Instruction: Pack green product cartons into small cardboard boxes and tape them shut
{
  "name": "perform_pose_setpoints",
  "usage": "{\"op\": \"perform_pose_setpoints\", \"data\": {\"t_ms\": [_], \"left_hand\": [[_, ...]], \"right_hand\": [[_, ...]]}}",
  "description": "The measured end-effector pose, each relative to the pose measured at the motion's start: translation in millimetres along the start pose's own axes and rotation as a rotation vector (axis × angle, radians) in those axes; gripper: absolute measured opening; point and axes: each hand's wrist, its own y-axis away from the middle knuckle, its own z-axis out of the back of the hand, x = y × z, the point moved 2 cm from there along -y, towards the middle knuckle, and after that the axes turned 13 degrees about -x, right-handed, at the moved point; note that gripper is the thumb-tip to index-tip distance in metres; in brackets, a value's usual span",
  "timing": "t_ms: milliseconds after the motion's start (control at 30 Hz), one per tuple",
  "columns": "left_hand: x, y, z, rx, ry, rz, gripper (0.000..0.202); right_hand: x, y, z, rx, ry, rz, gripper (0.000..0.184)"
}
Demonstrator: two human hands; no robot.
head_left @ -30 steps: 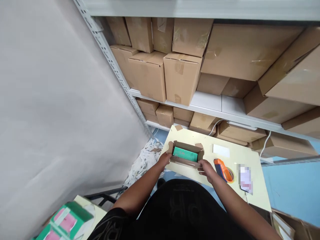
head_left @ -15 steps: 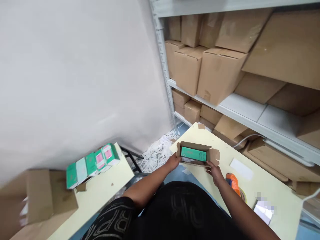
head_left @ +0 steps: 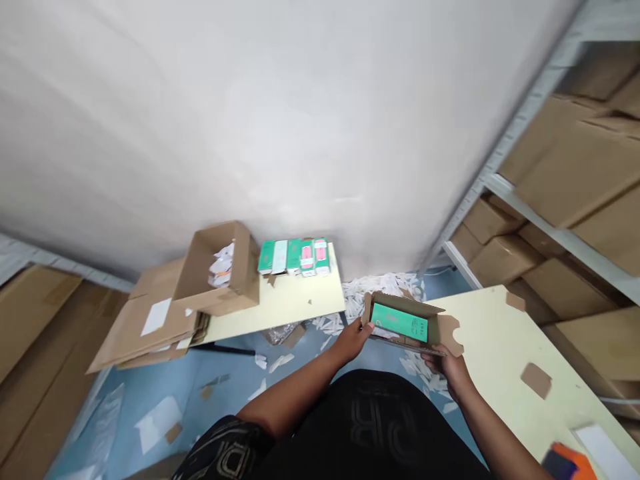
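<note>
Wall, green box in brown carton

Plain off-white wall fills bkgd, soft even light. Smooth blue floor, littered w/ white paper strips, thickest nr wall. Flat pale-yellow tabletop on R; 2nd pale-yellow tabletop, dark-legged, along wall, L of ctr. White metal shelving rack far R, blurry.
</note>
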Motion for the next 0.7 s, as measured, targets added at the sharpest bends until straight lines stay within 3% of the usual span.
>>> {"op": "perform_pose_setpoints", "data": {"t_ms": [200, 367, 500, 700], "left_hand": [[55, 35, 122.6, -0.135, 0.141, -0.008, 0.057], [95, 52, 201.9, -0.297, 0.211, 0.030, 0.051], [121, 52, 240.3, -0.412, 0.290, 0.140, 0.050], [144, 37, 271.9, -0.549, 0.538, 0.307, 0.050]], "right_hand": [[1, 68, -121, 0.123, 0.075, 0.011, 0.040], [-4, 115, -211, 0.254, 0.185, 0.024, 0.034], [-6, 132, -269, 0.351, 0.282, 0.039, 0.027], [-9, 128, -343, 0.424, 0.399, 0.037, 0.025]]}}
